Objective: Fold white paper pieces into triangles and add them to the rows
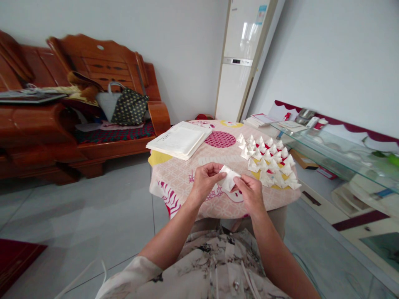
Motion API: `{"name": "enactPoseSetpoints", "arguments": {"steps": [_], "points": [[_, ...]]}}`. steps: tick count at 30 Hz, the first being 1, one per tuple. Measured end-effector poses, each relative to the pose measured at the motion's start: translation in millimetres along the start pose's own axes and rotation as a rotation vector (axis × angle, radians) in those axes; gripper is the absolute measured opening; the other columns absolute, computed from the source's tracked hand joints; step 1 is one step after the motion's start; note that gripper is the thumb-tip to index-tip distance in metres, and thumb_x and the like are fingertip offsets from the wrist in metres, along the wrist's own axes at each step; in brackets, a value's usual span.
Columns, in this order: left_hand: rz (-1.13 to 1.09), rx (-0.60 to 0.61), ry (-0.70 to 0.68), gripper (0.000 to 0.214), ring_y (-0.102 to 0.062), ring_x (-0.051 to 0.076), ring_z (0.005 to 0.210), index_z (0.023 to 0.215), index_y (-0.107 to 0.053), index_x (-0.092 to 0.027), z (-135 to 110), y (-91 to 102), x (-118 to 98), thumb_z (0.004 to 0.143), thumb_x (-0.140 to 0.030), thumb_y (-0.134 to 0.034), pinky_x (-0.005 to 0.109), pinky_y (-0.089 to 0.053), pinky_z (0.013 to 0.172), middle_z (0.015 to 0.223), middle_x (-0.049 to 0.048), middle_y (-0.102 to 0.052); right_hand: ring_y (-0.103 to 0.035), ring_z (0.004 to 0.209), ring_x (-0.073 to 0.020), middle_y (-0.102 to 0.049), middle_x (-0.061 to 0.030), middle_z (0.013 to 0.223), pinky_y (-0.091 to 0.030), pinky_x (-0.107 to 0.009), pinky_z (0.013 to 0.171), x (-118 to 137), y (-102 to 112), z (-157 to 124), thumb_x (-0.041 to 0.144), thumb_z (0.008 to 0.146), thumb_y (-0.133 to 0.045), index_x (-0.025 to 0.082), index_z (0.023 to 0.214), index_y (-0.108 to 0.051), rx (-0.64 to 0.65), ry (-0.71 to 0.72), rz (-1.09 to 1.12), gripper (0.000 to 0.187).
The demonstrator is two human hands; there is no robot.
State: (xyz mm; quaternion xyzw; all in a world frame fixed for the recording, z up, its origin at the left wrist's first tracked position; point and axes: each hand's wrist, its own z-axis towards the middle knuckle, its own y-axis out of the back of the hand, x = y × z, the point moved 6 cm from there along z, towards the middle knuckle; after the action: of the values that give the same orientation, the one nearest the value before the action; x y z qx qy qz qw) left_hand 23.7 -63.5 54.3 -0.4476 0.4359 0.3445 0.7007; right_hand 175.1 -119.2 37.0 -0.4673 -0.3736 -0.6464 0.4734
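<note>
Between my two hands, just above the near side of the table, is a small folded piece of white paper (229, 178). My left hand (208, 177) pinches its left edge, thumb on top. At its right edge, the thumb and fingers of my right hand (248, 189) are closed on it too. Farther up the table lies a stack of white paper sheets (181, 139), to the left. Several folded white paper pieces with pointed tips (269, 160) stand in rows on the right side. The undersides of my fingers are partly hidden by the paper.
A patterned cloth (177, 178) covers the round table. To the right stands a glass-topped cabinet (336, 149) with papers and a metal container. A carved wooden sofa (102, 62) holding bags is at the left. Behind the table rises a tall white air conditioner (238, 74).
</note>
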Motion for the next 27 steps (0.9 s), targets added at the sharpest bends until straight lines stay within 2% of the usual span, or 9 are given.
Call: {"name": "enactPoseSetpoints", "arguments": {"steps": [5, 10, 16, 21, 25, 27], "points": [[-0.012, -0.011, 0.013, 0.028, -0.062, 0.013, 0.057, 0.079, -0.071, -0.013, 0.2, 1.0, 0.7, 0.063, -0.03, -0.086, 0.023, -0.047, 0.055, 0.068, 0.0029, -0.071, -0.055, 0.052, -0.0141, -0.062, 0.0014, 0.056, -0.042, -0.023, 0.05, 2.9, -1.1, -0.4, 0.046, 0.084, -0.067, 0.018, 0.065, -0.066, 0.005, 0.006, -0.013, 0.034], [-0.007, -0.012, 0.026, 0.029, -0.061, 0.012, 0.055, 0.077, -0.071, -0.013, 0.7, 1.6, 1.8, 0.061, -0.03, -0.087, 0.022, -0.046, 0.054, 0.068, 0.003, -0.071, -0.055, 0.054, -0.015, -0.063, 0.0006, 0.059, -0.044, -0.025, 0.051, 2.7, -2.5, 0.0, 0.047, 0.083, -0.066, 0.018, 0.07, -0.07, -0.002, -0.011, 0.008, 0.032], [-0.016, -0.003, 0.048, 0.029, -0.062, 0.012, 0.055, 0.076, -0.071, -0.012, -0.3, 1.1, 4.4, 0.06, -0.029, -0.088, 0.022, -0.047, 0.054, 0.067, 0.0039, -0.071, -0.053, 0.052, -0.0153, -0.06, -0.0001, 0.055, -0.043, -0.026, 0.05, -0.3, -1.0, -2.8, 0.051, 0.084, -0.064, 0.018, 0.063, -0.067, -0.007, -0.025, -0.012, 0.039], [0.003, 0.003, 0.057, 0.031, -0.062, 0.012, 0.055, 0.077, -0.071, -0.011, 1.2, 4.8, 6.4, 0.059, -0.029, -0.088, 0.022, -0.047, 0.054, 0.068, 0.0043, -0.071, -0.055, 0.055, -0.0165, -0.062, -0.0014, 0.058, -0.046, -0.028, 0.052, -7.4, -1.5, -2.8, 0.052, 0.083, -0.066, 0.018, 0.065, -0.069, 0.038, -0.077, 0.09, 0.038], [0.067, 0.053, 0.047, 0.038, -0.059, 0.01, 0.054, 0.09, -0.071, -0.01, 2.5, 5.2, 7.5, 0.061, -0.029, -0.087, 0.02, -0.045, 0.053, 0.066, 0.0016, -0.068, -0.063, 0.068, -0.0181, -0.072, -0.0033, 0.078, -0.049, -0.028, 0.061, -5.2, -4.2, 1.3, 0.046, 0.08, -0.072, 0.019, 0.089, -0.077, 0.103, -0.102, 0.144, 0.029], [0.131, 0.102, 0.031, 0.044, -0.056, 0.008, 0.051, 0.1, -0.07, -0.01, 1.5, 1.3, 8.4, 0.063, -0.03, -0.086, 0.018, -0.042, 0.05, 0.064, -0.0005, -0.065, -0.064, 0.073, -0.0182, -0.074, -0.0034, 0.088, -0.049, -0.027, 0.065, -1.8, -3.9, 3.2, 0.043, 0.077, -0.075, 0.02, 0.1, -0.078, 0.103, -0.079, 0.112, 0.032]]}}
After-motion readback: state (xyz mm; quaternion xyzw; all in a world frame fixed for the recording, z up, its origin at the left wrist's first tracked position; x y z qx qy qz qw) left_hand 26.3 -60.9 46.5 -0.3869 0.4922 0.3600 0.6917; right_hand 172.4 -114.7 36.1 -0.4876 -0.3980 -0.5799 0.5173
